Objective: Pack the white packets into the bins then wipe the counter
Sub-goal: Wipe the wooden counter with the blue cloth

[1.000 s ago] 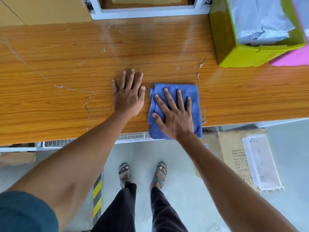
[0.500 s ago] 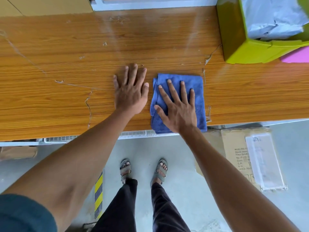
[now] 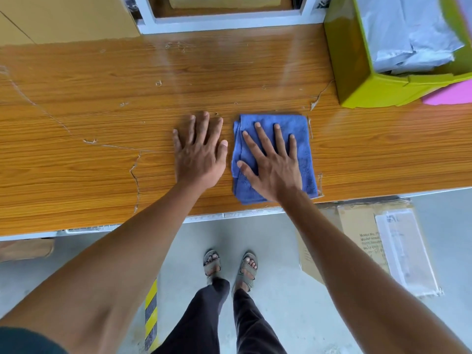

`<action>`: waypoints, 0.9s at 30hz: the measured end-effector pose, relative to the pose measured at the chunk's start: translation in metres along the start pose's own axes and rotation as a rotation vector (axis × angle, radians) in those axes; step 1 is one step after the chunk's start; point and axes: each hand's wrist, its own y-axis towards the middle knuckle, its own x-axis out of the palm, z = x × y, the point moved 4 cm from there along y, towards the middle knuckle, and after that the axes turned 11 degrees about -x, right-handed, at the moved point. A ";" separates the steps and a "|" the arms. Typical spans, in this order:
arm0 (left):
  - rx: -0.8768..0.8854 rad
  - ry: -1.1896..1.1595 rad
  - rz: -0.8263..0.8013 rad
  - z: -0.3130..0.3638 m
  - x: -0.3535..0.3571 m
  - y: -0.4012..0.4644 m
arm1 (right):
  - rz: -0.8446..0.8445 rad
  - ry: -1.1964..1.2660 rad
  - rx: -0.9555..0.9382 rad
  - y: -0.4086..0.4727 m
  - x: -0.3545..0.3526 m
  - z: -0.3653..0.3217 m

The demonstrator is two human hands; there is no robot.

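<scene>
Item 1: folded blue terry cloth [image 3: 301, 129], square, lying flat on the scratched wood-grain laminate tabletop [image 3: 102, 159] close to its near edge. I take the fold as deliberate, giving a thick pad that one palm can cover.

Item 2: right hand [image 3: 274, 167], fingers straight and spread, pressing down on the cloth; nothing is gripped. The spread, I judge, keeps the whole pad in contact for wiping.

Item 3: left hand [image 3: 200, 154], just left of the cloth and not touching it, fingers extended, palm flat on bare tabletop, holding nothing. I read it as a brace for the lean forward.

Item 4: lime-green open-topped plastic bin [image 3: 357, 72], beyond and to the right of the cloth, well apart from it. Inside lie crumpled white plastic packets [image 3: 408, 39] (how many I cannot tell), so I judge packing done and wiping in hand.

Item 5: pink flat sheet [image 3: 449, 94], right of the cloth, touching the bin's near side; its purpose is unclear.

Item 6: brown cardboard carton [image 3: 357, 233] on the floor, below and right of the cloth.
</scene>
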 end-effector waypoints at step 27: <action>0.079 -0.009 -0.097 0.057 0.006 -0.019 | -0.038 0.005 -0.083 -0.047 -0.011 0.037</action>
